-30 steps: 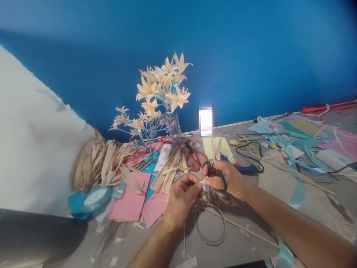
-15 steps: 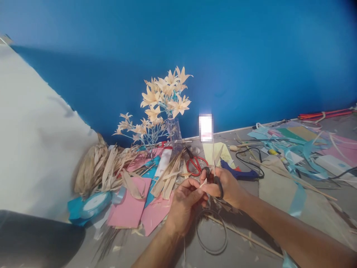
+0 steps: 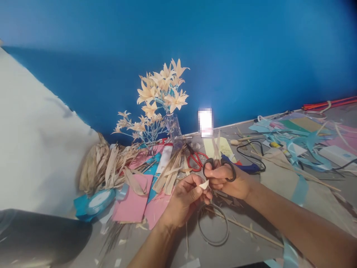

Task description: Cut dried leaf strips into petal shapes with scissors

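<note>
Between the thumb and fingers of my left hand (image 3: 187, 199) is a small pale petal-like piece (image 3: 204, 184). My right hand (image 3: 230, 181) has its fingers in the black handles of a pair of scissors (image 3: 216, 150), whose blades point up and away from me. Both hands are close together, the right just beyond the left. A loop of wire (image 3: 213, 242) hangs or lies just below them; which one I cannot tell. Behind, cream flowers (image 3: 163, 87) on blue stems stand in a clear vase (image 3: 173, 130), with smaller flowers (image 3: 139, 124) to their left.
Red-handled scissors (image 3: 197, 160) and a blue-handled tool (image 3: 245, 166) lie beyond my hands. Dried husks (image 3: 93, 163), pink paper (image 3: 134, 204) and a ribbon roll (image 3: 97, 199) are at left. Blue ribbon (image 3: 312, 145) lies tangled at right. A blue wall (image 3: 251, 56) rises behind.
My right hand has turned and drawn slightly away from the left, its scissors handles now spread apart. The pale piece in my left fingers shows more fully. The view has shifted a little.
</note>
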Action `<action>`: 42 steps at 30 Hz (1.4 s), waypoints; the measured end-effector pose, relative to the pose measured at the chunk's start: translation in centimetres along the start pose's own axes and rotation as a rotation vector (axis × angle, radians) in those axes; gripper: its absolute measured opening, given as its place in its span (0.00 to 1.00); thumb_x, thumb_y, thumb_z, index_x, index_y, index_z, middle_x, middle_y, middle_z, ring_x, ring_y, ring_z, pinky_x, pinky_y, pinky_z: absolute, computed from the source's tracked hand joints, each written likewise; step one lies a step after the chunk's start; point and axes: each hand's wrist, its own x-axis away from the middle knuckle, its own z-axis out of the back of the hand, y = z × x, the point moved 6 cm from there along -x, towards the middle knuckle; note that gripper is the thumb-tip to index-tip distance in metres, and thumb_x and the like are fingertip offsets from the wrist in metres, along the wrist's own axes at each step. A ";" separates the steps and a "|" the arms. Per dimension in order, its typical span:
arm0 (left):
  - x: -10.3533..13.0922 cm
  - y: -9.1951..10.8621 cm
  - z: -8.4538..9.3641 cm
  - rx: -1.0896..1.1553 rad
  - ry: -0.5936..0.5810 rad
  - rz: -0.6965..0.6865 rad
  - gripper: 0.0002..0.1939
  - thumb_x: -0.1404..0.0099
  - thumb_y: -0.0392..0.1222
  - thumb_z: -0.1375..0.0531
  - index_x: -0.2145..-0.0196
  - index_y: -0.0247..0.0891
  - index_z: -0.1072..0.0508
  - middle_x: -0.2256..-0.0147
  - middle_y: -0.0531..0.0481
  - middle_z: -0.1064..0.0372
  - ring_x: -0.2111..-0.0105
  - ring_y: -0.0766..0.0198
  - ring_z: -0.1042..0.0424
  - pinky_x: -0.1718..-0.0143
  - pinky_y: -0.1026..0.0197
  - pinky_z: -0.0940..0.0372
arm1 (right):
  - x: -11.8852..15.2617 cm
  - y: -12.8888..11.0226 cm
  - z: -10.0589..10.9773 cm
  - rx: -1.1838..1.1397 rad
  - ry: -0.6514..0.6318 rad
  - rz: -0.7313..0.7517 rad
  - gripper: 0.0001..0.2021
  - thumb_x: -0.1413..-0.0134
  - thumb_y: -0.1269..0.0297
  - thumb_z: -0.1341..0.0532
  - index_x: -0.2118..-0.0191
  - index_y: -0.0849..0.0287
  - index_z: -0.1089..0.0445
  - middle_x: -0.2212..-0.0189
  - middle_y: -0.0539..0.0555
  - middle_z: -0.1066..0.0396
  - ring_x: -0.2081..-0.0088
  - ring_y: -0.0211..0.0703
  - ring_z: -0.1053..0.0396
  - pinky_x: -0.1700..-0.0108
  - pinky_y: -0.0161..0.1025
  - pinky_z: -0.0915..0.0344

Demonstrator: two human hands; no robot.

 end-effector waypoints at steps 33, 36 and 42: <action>0.1 -0.9 0.6 0.133 0.162 -0.026 0.13 0.45 0.41 0.28 0.69 0.35 0.29 0.76 0.51 0.29 0.75 0.68 0.31 0.72 0.66 0.37 | 0.9 1.1 -0.4 0.275 0.309 0.168 0.20 0.58 0.55 0.28 0.67 0.55 0.39 0.78 0.45 0.34 0.81 0.38 0.35 0.77 0.35 0.38; 0.1 -0.3 1.1 0.116 0.204 -0.067 0.11 0.44 0.40 0.30 0.72 0.34 0.28 0.75 0.51 0.28 0.75 0.68 0.32 0.72 0.66 0.38 | 0.9 0.8 -0.6 0.431 0.241 0.111 0.20 0.56 0.50 0.29 0.68 0.57 0.36 0.82 0.45 0.36 0.81 0.36 0.39 0.77 0.33 0.41; 0.7 1.8 1.6 -0.016 0.313 -0.235 0.08 0.47 0.38 0.31 0.74 0.36 0.27 0.73 0.52 0.29 0.73 0.67 0.33 0.68 0.63 0.39 | 1.1 -0.1 -1.1 0.827 -0.124 -0.013 0.33 0.50 0.30 0.41 0.74 0.62 0.31 0.78 0.55 0.28 0.78 0.36 0.39 0.77 0.33 0.48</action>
